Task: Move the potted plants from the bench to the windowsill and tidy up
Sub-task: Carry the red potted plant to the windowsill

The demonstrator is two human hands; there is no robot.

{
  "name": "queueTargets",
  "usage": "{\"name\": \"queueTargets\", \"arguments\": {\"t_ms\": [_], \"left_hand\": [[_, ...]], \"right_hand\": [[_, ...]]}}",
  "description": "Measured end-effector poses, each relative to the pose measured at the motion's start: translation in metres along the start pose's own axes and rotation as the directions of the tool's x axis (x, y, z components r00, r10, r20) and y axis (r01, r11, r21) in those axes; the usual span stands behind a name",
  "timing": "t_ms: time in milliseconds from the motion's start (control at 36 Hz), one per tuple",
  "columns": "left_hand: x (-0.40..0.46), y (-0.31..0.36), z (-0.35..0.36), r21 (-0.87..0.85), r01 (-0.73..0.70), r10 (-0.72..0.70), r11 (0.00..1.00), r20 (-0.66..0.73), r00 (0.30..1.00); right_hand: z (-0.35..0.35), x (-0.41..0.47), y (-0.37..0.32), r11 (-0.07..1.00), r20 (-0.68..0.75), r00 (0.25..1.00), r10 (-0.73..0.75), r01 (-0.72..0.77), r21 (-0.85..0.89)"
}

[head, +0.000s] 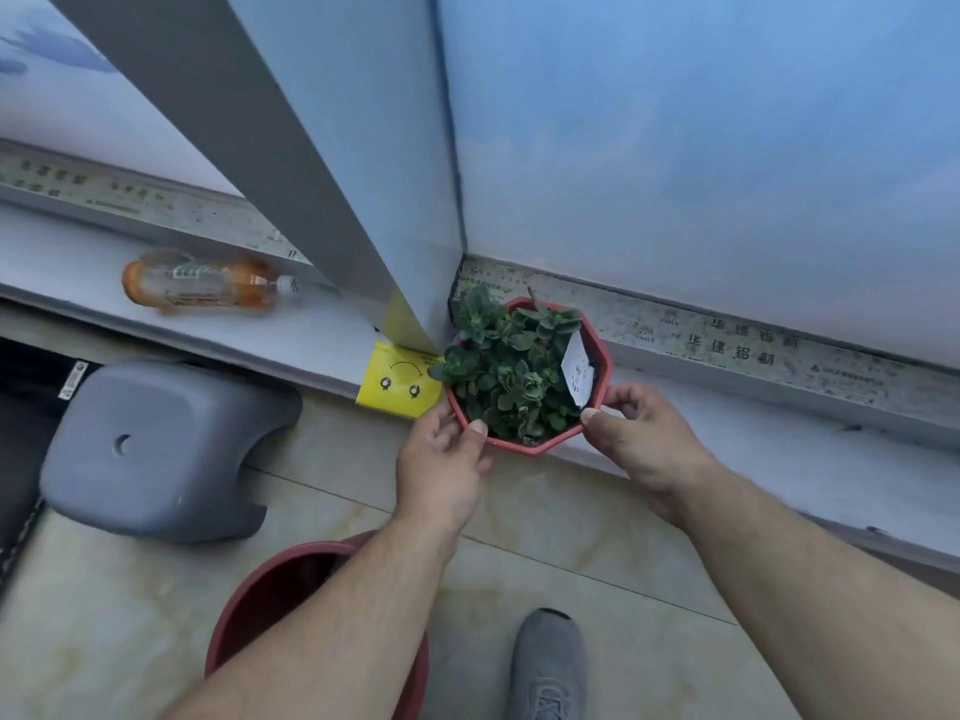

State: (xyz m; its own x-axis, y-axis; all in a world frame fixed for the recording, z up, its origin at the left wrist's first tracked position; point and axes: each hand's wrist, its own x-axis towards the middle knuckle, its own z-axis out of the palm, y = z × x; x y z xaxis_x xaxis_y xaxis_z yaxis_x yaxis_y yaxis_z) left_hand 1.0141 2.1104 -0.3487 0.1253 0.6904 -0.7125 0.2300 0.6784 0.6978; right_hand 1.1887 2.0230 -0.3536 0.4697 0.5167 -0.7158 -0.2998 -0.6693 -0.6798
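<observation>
Red octagonal pot (524, 444) w/ white tag (576, 368), writing unreadable, btwn hands

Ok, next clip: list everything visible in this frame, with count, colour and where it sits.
Potted plant: one, green leaves in a red octagonal pot, on the windowsill in the corner by the frame post.
White tag: one, white, stuck in the pot on its right side.
Bottle: one, clear with orange label, lying on its side on the windowsill, left.
Yellow sticker: one, yellow, at the sill edge beside the pot.
Windowsill: one, pale grey, running under the window.
Stool: one, grey plastic, on the floor, left.
Red bucket: one, red, on the floor, partly behind the left forearm.
Shoe: one, grey, bottom centre.
Left hand: on the pot's near left rim.
Right hand: on the pot's near right rim.
</observation>
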Motion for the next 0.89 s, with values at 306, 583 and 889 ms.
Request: {"name": "queueTargets", "arguments": {"t_ms": [306,583,889], "left_hand": [[-0.004,0.014,-0.002,0.109,0.055,-0.059,0.992,0.028,0.998],[-0.081,0.069,-0.016,0.368,0.048,-0.066,0.929,0.036,0.997],[-0.305,0.264,-0.023,0.395,-0.203,0.092,0.896,0.283,0.955]], "right_hand": [[0.003,-0.006,-0.006,0.997,-0.008,0.999,0.043,-0.044,-0.058],[-0.008,-0.087,-0.054,0.987,-0.124,0.986,0.112,-0.124,-0.101],[-0.061,-0.34,-0.235,0.999,-0.123,0.991,-0.053,0.051,-0.016]]}}
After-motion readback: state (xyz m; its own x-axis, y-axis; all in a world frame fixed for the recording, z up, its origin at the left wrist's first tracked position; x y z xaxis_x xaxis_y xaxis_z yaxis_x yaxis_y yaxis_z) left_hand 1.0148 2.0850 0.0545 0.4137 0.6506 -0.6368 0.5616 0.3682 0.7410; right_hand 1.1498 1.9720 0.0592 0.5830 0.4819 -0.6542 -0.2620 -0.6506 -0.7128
